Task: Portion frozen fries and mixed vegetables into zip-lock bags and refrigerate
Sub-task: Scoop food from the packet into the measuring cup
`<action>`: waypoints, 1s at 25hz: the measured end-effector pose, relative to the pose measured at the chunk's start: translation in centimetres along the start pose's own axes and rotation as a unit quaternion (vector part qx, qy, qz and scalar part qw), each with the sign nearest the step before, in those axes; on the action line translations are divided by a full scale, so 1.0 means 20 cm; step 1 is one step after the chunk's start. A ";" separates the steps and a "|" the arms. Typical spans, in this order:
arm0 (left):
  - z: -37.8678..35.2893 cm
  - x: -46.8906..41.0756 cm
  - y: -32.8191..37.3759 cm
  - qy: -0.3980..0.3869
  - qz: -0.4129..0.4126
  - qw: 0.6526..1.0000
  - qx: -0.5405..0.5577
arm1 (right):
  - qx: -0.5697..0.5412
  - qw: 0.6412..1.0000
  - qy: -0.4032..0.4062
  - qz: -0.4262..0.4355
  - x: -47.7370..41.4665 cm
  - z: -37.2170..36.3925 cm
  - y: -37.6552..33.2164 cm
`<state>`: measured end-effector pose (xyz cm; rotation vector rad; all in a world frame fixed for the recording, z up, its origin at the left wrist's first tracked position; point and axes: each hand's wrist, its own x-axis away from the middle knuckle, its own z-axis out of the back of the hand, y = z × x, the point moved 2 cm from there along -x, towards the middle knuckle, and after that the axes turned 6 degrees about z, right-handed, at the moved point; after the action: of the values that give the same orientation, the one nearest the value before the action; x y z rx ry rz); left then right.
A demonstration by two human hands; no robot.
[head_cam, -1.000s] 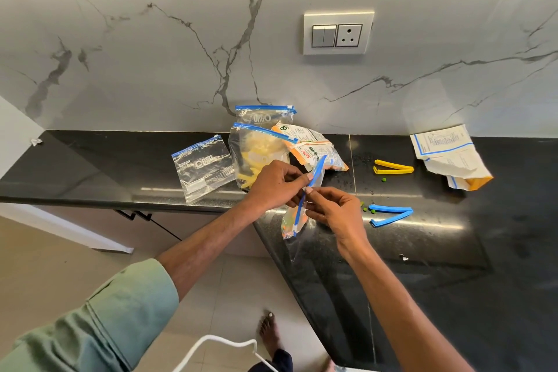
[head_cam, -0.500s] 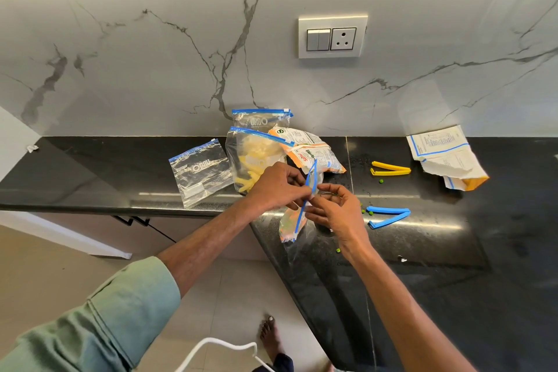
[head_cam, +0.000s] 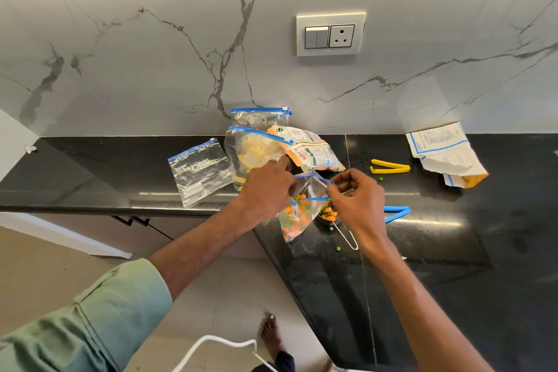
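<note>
Zip-lock bag (head_cam: 297,211): clear, blue zip strips, part-filled with orange and green diced veg. It is held just above the bench (head_cam: 120,166) at its near corner edge, between the two hands. The mouth is pulled open into a rough diamond. The far lip is stretched between the hands and the near lip sags lower. The long axis runs far to near-left, with the mouth at the far end facing up and the closed bottom pointing near-left, tilted down. Veg is bunched in the lower half.

Left hand (head_cam: 268,190): curled on the left corner of the mouth, forefinger extended far. The pinch itself is mostly hidden behind the hand. Right hand (head_cam: 356,202): the far lip's right end is pinched between thumb and forefinger, the other fingers curled.

A small metal scoop (head_cam: 329,216) with a wire handle, holding veg, is seen on the bench under the right hand, just right of the bag. A loose pea (head_cam: 338,248) is seen near the handle.

Just far of the hands a fries bag (head_cam: 253,157) stands upright and an orange-white veg packet (head_cam: 311,154) leans on it. A second zip bag (head_cam: 259,118) is set behind, against the wall. An empty bag (head_cam: 199,172) lies flat to the left. To the right lie a blue clip (head_cam: 395,211) and, farther, a yellow clip (head_cam: 389,166). A torn packet (head_cam: 447,154) lies at far right.
</note>
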<state>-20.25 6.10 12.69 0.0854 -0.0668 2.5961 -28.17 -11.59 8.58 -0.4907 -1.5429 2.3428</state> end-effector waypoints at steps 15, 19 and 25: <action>-0.06 0.01 0.15 -0.060 -0.019 0.986 0.152 | 0.379 0.864 -0.215 -0.251 0.14 -0.02 0.49; -0.10 0.00 0.18 -0.057 0.001 0.987 0.150 | 0.045 0.933 -0.175 -0.310 0.14 -0.09 0.62; -0.13 -0.01 0.18 -0.038 0.018 0.986 0.164 | -0.099 0.952 -0.039 -0.286 0.16 -0.06 0.51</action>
<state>-22.11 3.14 9.93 0.3054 0.3354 2.6167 -31.11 -13.10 -1.73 0.0226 -1.6851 1.7919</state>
